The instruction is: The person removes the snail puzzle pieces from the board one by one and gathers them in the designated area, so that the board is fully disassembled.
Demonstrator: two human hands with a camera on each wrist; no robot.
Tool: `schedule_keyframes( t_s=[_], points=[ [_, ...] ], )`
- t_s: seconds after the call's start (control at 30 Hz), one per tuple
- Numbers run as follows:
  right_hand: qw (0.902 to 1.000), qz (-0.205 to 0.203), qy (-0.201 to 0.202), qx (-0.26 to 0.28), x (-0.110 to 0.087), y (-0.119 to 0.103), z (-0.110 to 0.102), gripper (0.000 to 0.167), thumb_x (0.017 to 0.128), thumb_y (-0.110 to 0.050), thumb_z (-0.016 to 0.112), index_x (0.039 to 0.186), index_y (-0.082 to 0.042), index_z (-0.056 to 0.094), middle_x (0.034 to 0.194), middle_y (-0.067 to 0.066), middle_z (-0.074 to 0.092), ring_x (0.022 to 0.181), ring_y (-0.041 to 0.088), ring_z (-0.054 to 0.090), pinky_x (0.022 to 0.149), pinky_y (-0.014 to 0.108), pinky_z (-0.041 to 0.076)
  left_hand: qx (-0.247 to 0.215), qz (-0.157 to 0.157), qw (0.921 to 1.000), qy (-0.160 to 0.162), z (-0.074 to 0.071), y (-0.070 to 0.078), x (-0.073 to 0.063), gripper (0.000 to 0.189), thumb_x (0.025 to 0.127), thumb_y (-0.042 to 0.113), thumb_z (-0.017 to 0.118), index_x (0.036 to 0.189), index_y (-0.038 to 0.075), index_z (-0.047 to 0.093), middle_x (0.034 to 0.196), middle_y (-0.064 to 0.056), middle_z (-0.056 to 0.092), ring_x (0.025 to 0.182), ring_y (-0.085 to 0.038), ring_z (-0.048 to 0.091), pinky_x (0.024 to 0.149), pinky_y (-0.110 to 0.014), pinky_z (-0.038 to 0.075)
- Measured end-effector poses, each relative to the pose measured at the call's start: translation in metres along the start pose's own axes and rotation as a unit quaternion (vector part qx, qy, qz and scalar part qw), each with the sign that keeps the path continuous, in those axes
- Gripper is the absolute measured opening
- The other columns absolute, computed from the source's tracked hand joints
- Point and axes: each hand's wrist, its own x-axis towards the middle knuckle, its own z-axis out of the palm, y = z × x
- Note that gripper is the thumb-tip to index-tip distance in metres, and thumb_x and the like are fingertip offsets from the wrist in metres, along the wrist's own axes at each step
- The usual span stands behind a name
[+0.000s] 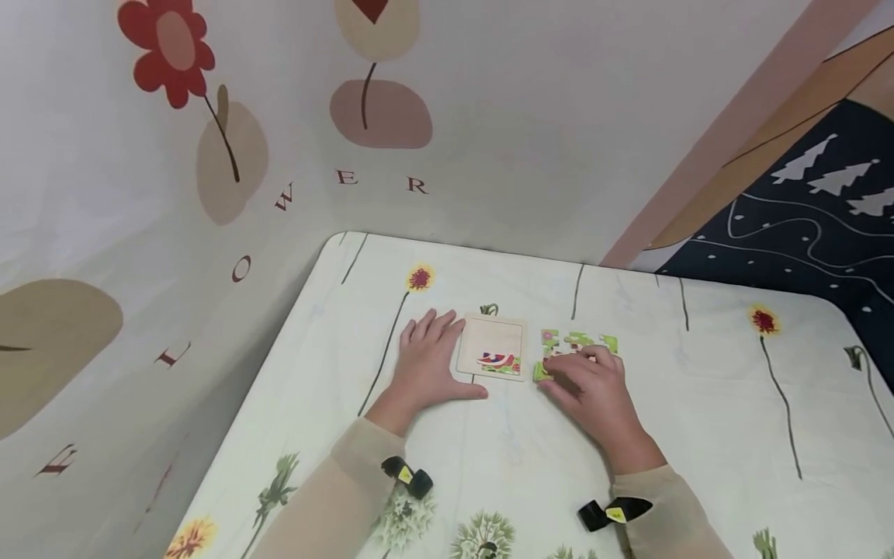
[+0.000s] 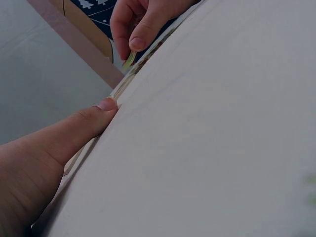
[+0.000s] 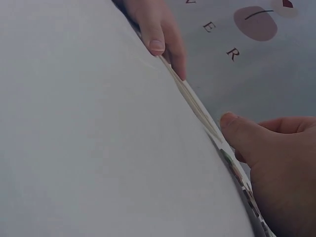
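Note:
A square wooden puzzle tray [image 1: 482,335] lies on the table, with a few colourful pieces [image 1: 500,362] fitted in its lower right part. My left hand [image 1: 433,365] rests at the tray's left side, fingers extended and thumb stretched out below its near edge. To the right of the tray, my right hand [image 1: 594,396] pinches a green puzzle piece [image 2: 129,60] between thumb and fingers. Several loose green puzzle pieces [image 1: 610,341] lie flat just beyond that hand, which partly covers them. In the right wrist view the held piece is hidden behind the hand.
A white cloth with printed flowers covers the table [image 1: 705,404]. Behind and to the left hangs a pale curtain [image 1: 503,186] with printed flowers and letters. A dark panel [image 1: 803,225] with white trees stands at the back right.

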Motion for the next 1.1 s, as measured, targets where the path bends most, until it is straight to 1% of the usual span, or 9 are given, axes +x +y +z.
schedule_keyframes(
  t_s=[0.17,0.27,0.4,0.5,0.7,0.83,1.03,1.1],
  points=[
    [0.9998,-0.016,-0.004,-0.007,-0.0041,0.0010,-0.0042,0.036,0.075,-0.022,0.097,0.107,-0.013,0.083,0.105,0.002,0.081,0.101,0.032,0.057,0.089,0.054,0.038,-0.004,-0.001,1.0000,0.004,-0.0008,0.0003,-0.0022,0.126,0.065,0.084,0.082,0.163,0.016,0.043,0.172,-0.005,0.031,0.160,-0.035,0.016,0.125,-0.060,0.011],
    [0.9997,-0.022,-0.003,-0.012,-0.0061,0.0016,-0.0069,0.036,0.075,-0.022,0.098,0.106,-0.014,0.083,0.104,0.002,0.081,0.099,0.031,0.056,0.086,0.052,0.039,-0.001,-0.003,1.0000,-0.001,-0.0017,0.0001,-0.0020,0.127,0.066,0.084,0.082,0.164,0.016,0.041,0.173,-0.004,0.030,0.161,-0.035,0.015,0.125,-0.060,0.010],
    [0.9996,-0.027,-0.005,-0.011,-0.0060,0.0031,-0.0088,0.035,0.074,-0.020,0.097,0.106,-0.014,0.083,0.103,0.001,0.081,0.099,0.030,0.056,0.087,0.052,0.039,0.002,-0.004,1.0000,-0.002,-0.0028,-0.0001,-0.0015,0.127,0.066,0.085,0.081,0.165,0.016,0.041,0.173,-0.004,0.029,0.161,-0.034,0.014,0.126,-0.060,0.009],
    [0.9995,-0.029,-0.007,-0.014,-0.0051,0.0036,-0.0087,0.033,0.076,-0.020,0.096,0.105,-0.014,0.084,0.104,0.001,0.081,0.100,0.030,0.056,0.087,0.051,0.039,0.001,0.001,1.0000,0.004,-0.0037,-0.0002,-0.0008,0.127,0.065,0.085,0.082,0.164,0.016,0.041,0.172,-0.005,0.030,0.161,-0.035,0.015,0.125,-0.060,0.010],
    [0.9989,-0.042,0.002,-0.018,-0.0049,0.0036,-0.0065,0.028,0.077,-0.020,0.096,0.101,-0.013,0.084,0.103,0.002,0.081,0.099,0.031,0.057,0.086,0.052,0.040,0.002,0.006,1.0000,0.007,-0.0034,-0.0015,0.0011,0.127,0.066,0.086,0.081,0.164,0.016,0.041,0.172,-0.004,0.030,0.161,-0.034,0.015,0.125,-0.060,0.010],
    [0.9986,-0.051,0.002,-0.013,-0.0054,0.0041,-0.0052,0.025,0.076,-0.021,0.096,0.097,-0.014,0.084,0.102,0.001,0.080,0.098,0.030,0.057,0.086,0.051,0.041,0.001,0.006,1.0000,0.006,-0.0023,-0.0022,0.0013,0.127,0.066,0.086,0.081,0.164,0.016,0.041,0.172,-0.005,0.031,0.161,-0.035,0.015,0.125,-0.060,0.010],
    [0.9990,-0.042,-0.012,-0.007,-0.0073,0.0055,-0.0041,0.018,0.077,-0.021,0.094,0.090,-0.016,0.083,0.098,-0.001,0.078,0.096,0.026,0.057,0.087,0.046,0.044,0.005,0.003,1.0000,0.001,-0.0008,-0.0022,0.0003,0.127,0.066,0.087,0.079,0.165,0.016,0.041,0.172,-0.004,0.031,0.161,-0.034,0.016,0.125,-0.059,0.011],
    [0.9992,-0.037,-0.016,-0.007,-0.0079,0.0055,-0.0037,0.016,0.078,-0.021,0.093,0.090,-0.017,0.083,0.097,-0.001,0.077,0.096,0.025,0.057,0.087,0.045,0.044,0.000,0.002,1.0000,0.002,-0.0012,-0.0018,-0.0004,0.127,0.066,0.086,0.080,0.165,0.016,0.041,0.172,-0.004,0.031,0.161,-0.034,0.015,0.125,-0.059,0.011]
  ],
)
